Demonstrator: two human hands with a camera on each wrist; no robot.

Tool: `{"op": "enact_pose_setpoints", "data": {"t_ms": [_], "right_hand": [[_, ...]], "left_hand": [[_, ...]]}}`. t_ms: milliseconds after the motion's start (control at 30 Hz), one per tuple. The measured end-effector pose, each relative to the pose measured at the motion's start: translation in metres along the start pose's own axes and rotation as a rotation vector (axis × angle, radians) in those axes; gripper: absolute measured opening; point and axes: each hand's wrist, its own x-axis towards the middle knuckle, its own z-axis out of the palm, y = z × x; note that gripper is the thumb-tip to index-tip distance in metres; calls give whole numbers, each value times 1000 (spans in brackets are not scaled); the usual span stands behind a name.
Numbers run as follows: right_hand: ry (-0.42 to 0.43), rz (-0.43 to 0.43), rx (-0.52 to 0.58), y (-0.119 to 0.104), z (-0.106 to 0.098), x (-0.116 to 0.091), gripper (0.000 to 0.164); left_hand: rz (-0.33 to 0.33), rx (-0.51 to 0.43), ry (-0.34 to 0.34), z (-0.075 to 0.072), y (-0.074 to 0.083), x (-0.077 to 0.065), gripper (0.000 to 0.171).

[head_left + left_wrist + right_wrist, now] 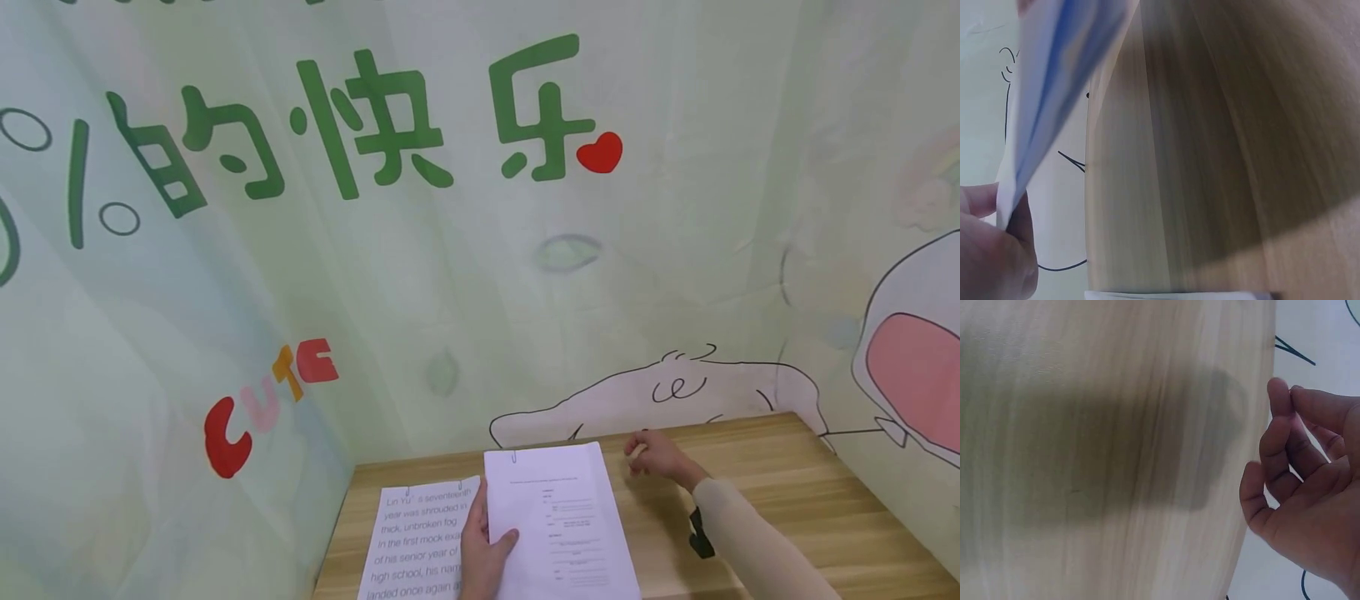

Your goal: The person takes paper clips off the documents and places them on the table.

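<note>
My left hand [483, 554] grips the left edge of a stack of printed sheets [555, 483], its thumb lying on the front page. A paper clip [514, 457] sits on the stack's top edge. In the left wrist view the sheets [1038, 94] stand tilted, pinched between thumb and fingers. My right hand [660, 458] is raised over the back of the table, right of the stack. In the right wrist view its fingers [1275, 440] are curled and the thumb meets the index fingertip; no object shows between them.
A large-print text sheet [412, 542] lies on the wooden table [720, 467] at the left, partly hidden by my left hand, with clips [407, 491] on its top edge. Behind the table hangs a pale printed curtain [450, 292]. A black strap [701, 533] hangs by my right forearm.
</note>
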Motion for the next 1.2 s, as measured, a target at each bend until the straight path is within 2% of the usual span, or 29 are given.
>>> {"op": "enact_pose_setpoints", "data": {"t_ms": [167, 300, 533, 833, 1200], "right_hand": [[9, -45, -48, 5, 2, -4, 15], [12, -37, -85, 7, 5, -8, 14], [30, 24, -132, 8, 10, -11, 12], [10, 103, -164, 14, 20, -13, 16], [-3, 101, -266, 9, 23, -11, 14]], "left_hand": [[-14, 18, 9, -1, 0, 0, 100], [-19, 4, 10, -2, -3, 1, 100], [-16, -15, 4, -3, -6, 3, 100], [-7, -5, 1, -2, -5, 0, 99], [-33, 41, 21, -4, -2, -1, 99]]}}
